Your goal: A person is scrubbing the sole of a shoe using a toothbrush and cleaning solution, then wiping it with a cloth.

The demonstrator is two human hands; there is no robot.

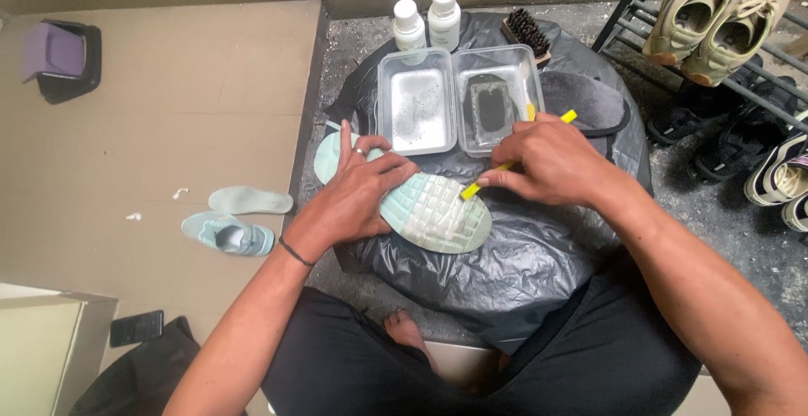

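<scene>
- Shoe (421, 206), pale mint, lies sole-up on the black plastic sheet (522, 256). Long axis runs from about 10 o'clock (end hidden under the palm) to 4 o'clock (end with white tread blocks, exposed).
- Left hand (358, 193) lies flat over the 10 o'clock half of the sole, fingers spread and pressing; it pins the shoe rather than closing around it.
- Right hand (547, 164) is closed in a pinch on a thin yellow brush (476, 185). Handle end sticks out past the knuckles toward 2 o'clock; working tip points to 8 o'clock.
- Key relation: the tip touches the sole's edge on its 2 o'clock side, near the exposed 4 o'clock end. Brush axis crosses the shoe's long axis at a clear angle. The right hand is nearer that exposed end; the left covers the opposite end.
- Judgement: the uncovered tread lies at 7–8 o'clock from the right-hand grip.
- Around: clear two-part container (459, 96) at 12 o'clock from the shoe, two white bottles (427, 21) and a bristle brush (526, 33) beyond it, dark insole (585, 100) at 1 o'clock.
- At 9 o'clock on the tan floor: second mint shoe (227, 233) with a loose pale insole (250, 201) beside it.
</scene>
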